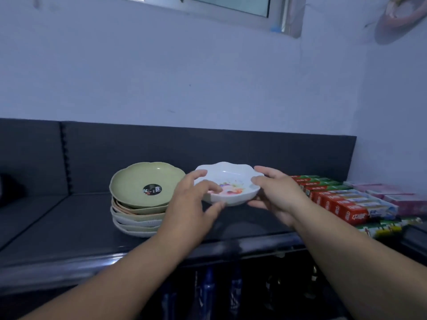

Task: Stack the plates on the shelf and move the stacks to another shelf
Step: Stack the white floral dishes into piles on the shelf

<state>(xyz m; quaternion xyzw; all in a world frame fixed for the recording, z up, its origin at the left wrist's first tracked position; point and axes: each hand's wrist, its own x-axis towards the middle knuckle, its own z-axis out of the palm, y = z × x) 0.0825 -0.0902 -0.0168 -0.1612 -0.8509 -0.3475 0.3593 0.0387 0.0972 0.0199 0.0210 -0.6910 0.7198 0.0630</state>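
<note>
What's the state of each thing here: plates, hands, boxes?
white plate: right way up, roughly level, held between both hands, apparently just clear of the shelf.
left hand: fingers curled over the plate's left rim, thumb below.
right hand: grips the right rim.
plate stack: resting on the shelf, untouched.
green plate: top of the stack, sticker inside.
red boxes: closed, lying in a row.
</note>
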